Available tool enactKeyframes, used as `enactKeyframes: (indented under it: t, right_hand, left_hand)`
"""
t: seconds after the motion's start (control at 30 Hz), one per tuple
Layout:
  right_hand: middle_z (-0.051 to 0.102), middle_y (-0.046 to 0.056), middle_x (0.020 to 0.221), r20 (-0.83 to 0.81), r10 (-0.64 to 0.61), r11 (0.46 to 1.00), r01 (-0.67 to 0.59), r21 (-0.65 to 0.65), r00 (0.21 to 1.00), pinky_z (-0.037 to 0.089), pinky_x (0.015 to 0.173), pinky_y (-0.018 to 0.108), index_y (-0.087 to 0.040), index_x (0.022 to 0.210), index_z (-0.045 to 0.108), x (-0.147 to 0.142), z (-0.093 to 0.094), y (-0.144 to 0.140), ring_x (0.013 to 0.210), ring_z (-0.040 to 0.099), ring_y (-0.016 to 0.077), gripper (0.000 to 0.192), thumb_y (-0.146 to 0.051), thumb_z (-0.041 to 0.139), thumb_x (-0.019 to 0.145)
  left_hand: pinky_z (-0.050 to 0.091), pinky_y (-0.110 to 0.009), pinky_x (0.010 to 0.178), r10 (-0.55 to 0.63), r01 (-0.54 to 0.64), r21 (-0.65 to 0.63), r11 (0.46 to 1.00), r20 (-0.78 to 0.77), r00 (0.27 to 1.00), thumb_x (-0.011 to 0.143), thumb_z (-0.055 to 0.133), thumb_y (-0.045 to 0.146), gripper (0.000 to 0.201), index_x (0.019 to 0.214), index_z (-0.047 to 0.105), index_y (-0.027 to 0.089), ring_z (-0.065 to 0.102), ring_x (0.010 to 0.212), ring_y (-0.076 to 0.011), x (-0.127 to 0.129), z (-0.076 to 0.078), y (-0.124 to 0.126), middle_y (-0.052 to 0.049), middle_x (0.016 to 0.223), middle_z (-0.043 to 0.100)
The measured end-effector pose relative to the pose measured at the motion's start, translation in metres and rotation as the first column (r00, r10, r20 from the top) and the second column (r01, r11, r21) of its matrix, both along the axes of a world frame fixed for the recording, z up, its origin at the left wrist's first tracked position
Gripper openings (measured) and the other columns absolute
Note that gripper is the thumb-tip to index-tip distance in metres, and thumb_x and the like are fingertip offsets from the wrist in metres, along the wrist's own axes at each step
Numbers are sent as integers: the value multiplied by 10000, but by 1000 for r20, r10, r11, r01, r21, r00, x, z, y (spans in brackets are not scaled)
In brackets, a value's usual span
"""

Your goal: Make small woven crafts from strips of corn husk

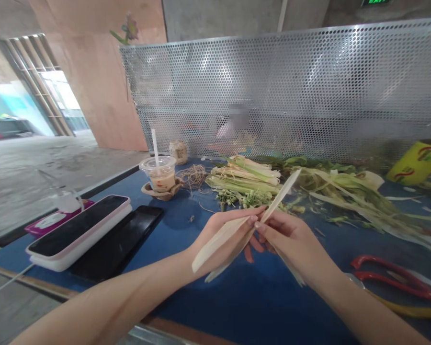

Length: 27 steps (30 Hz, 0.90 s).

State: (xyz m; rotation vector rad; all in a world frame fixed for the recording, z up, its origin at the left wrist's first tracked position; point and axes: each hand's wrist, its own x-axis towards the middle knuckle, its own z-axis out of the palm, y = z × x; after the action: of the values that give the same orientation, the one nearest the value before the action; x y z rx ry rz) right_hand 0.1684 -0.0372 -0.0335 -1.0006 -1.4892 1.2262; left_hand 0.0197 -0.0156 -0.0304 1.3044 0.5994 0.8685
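Nearest, above the bench [187,297], a little in from the middle of its front edge: pale corn husk strips [219,242], held clear of the surface. My left hand [212,222] and right hand [297,235] both pinch them at one crossing, thumbs against fingertips, the two pinches just beside each other. My spare fingers bend loosely below. One blade slants toward the near left corner, another rises toward the far edge, and ends hang underneath; I cannot tell how many separate pieces.

Handling estimate: almost no weight. Papery, springy lengthwise, floppy across; probably splits along the grain under a sideways tug. Dry face should grip well, though layers may slide over one another. Best hold: flat, light pinch at the crossing, tips left free.

Toward the right edge, beside my forearm: red-handled cutters [395,278], partly hidden. Toward the left edge: black phone [122,244] and pink-edged phone [79,225].

Farther back: lidded drink cup [161,175], tangled twine [194,177], husk bundle [242,179], loose husks [348,187] to its right. Perforated metal screen [273,76] along the far edge.
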Motion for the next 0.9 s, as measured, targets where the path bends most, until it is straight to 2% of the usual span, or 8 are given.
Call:
enactKeyframes:
  t: [0.27, 0.43, 0.57, 0.63, 0.73, 0.9]
  right_hand:
    - [535, -33, 506, 131, -92, 996, 90, 18, 987, 370, 403, 196, -171, 733, 584, 5, 0, -1, 419, 466, 71, 240, -411, 600, 737]
    - [544, -31, 521, 138, -72, 997, 71, 8, 988, 377, 404, 194, -172, 751, 603, 3, 1, -3, 424, 458, 68, 216, -386, 619, 724]
    - [538, -30, 501, 125, -88, 996, 87, 11, 988, 372, 392, 206, -172, 738, 611, 4, 1, -2, 416, 468, 81, 208, -377, 635, 707]
    - [532, -37, 491, 105, -102, 995, 102, 6, 989, 368, 389, 204, -176, 708, 594, 5, 0, -1, 400, 462, 76, 203, -374, 639, 704]
    - [532, -44, 500, 76, -147, 989, 147, 5, 986, 356, 378, 197, -184, 712, 578, 8, -2, 2, 383, 452, 68, 196, -370, 639, 703]
    - [511, -39, 477, 89, -213, 973, 220, -66, 973, 308, 343, 179, -170, 692, 582, 7, -1, 4, 368, 426, 59, 240, -404, 633, 687]
  left_hand:
    - [486, -236, 524, -111, 109, -22, 994, -121, 986, 827, 464, 401, 425, 1171, 552, 166, 594, 456, -112, -4, 9, 3, -40, 631, 662]
    - [463, -216, 428, -44, 45, 5, 999, -139, 989, 830, 449, 421, 424, 1078, 608, 117, 580, 391, -120, -5, 5, -1, -47, 587, 652]
    - [402, -184, 367, -59, 56, -32, 998, -108, 992, 841, 428, 426, 444, 1141, 559, 127, 590, 393, -129, -5, 4, -1, -42, 563, 646]
    - [371, -161, 364, -94, 89, -48, 995, -102, 990, 819, 496, 382, 454, 1211, 493, 154, 607, 425, -128, -5, 4, 0, -44, 603, 663]
    - [399, -161, 405, -145, 138, -78, 987, -95, 985, 768, 595, 280, 533, 1262, 415, 193, 626, 461, -125, -5, 3, 2, -36, 662, 679]
    - [407, -153, 415, -169, 161, -99, 982, -73, 983, 774, 584, 267, 314, 1060, 546, 142, 638, 484, -123, -2, -1, 2, -27, 639, 667]
